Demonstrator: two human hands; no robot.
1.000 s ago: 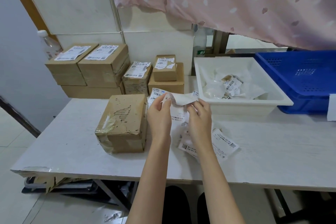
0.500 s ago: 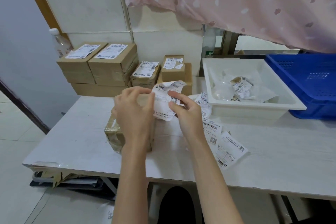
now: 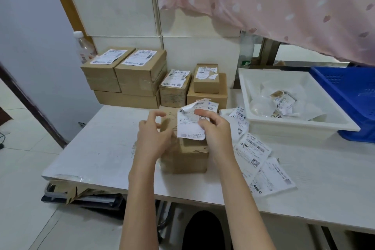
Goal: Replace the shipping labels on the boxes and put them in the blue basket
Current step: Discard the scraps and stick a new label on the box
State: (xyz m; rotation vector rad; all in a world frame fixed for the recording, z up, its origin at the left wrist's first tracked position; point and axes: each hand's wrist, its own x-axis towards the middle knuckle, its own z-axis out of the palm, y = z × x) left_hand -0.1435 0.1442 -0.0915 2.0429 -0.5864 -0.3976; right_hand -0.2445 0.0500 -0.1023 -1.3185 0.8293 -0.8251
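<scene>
Two hands [image 3: 182, 128] hold label [image 3: 190, 123] above box [image 3: 186, 158].

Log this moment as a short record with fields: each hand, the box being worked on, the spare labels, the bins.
right hand: pinches a shipping label above the box
left hand: fingers curled over the box, holds nothing
box: bare brown top, on the white table
loose labels: spread on the table to the right of the box
white tray: holds scraps
blue basket: behind the tray, no boxes seen inside
</scene>
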